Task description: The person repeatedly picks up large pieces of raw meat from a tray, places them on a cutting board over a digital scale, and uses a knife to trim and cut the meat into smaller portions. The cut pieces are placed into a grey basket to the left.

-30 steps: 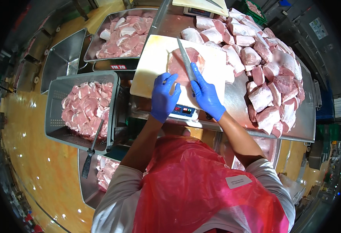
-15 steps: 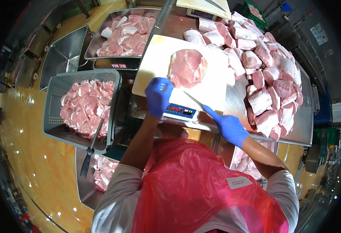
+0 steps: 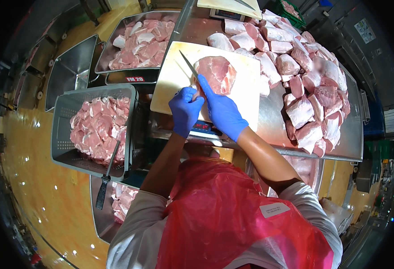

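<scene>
A pink slab of raw meat [image 3: 215, 71] lies on the white cutting board [image 3: 167, 89], which rests over a digital scale [image 3: 202, 127]. My right hand [image 3: 226, 112], in a blue glove, is closed round a knife. Its narrow blade [image 3: 188, 62] points up and to the left, across the slab's left edge. The knife's handle is hidden in the glove. Beside it, my left hand [image 3: 185, 111], also gloved in blue, has its fingers curled and pinches the slab's near left edge.
A big heap of meat chunks [image 3: 302, 85] covers the steel table's right side. Left of the board stand a steel tray of cut meat [image 3: 102, 62] and a grey perforated crate [image 3: 62, 157]. A sharpening steel [image 3: 102, 193] leans over the crate's rim. Another board [image 3: 228, 5] sits at the back.
My right hand has moved left and up, bringing the knife from the board's near edge to the slab's left side. My left hand has shifted slightly nearer and now grips the slab's edge.
</scene>
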Demonstrator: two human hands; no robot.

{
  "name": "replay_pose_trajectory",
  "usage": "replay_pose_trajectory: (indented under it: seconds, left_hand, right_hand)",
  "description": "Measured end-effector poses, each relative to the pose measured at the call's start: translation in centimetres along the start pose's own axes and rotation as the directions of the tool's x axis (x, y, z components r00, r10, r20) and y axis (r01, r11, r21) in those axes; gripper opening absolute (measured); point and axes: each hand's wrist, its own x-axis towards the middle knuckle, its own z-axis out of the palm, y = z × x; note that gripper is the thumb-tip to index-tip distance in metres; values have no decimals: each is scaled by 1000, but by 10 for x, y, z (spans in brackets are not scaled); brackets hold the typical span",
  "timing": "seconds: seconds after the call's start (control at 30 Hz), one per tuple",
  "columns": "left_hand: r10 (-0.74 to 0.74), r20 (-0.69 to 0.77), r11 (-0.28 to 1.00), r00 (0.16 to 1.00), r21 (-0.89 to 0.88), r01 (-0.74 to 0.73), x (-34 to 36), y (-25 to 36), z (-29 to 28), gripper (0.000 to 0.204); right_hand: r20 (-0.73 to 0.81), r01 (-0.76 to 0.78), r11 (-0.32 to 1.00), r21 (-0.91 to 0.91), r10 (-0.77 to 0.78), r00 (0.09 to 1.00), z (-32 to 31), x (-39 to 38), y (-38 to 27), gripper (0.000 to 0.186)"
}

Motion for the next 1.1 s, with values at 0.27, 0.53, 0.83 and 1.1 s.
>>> replay_pose_trajectory:
  seconds: [0.27, 0.53, 0.83, 1.1]
  left_hand:
    - [-95, -19, 981, 995, 168, 97, 14, -49, -42, 4]
    - [90, 134, 954, 987, 272, -124, -6, -9, -24, 30]
    - [50, 159, 942, 986, 320, -99, -25, 9, -4, 14]
    - [-172, -166, 840, 971, 490, 232, -5, -27, -136, 13]
  right_hand:
    - [323, 61, 932, -357, 62, 944, -33, -89, 46, 93]
    - [244, 142, 870, -471, -26, 969, -75, -99, 47, 84]
    - [126, 163, 905, -393, -123, 984, -8, -26, 42, 74]
    - [408, 151, 804, -575, 123, 904, -94, -144, 131, 72]
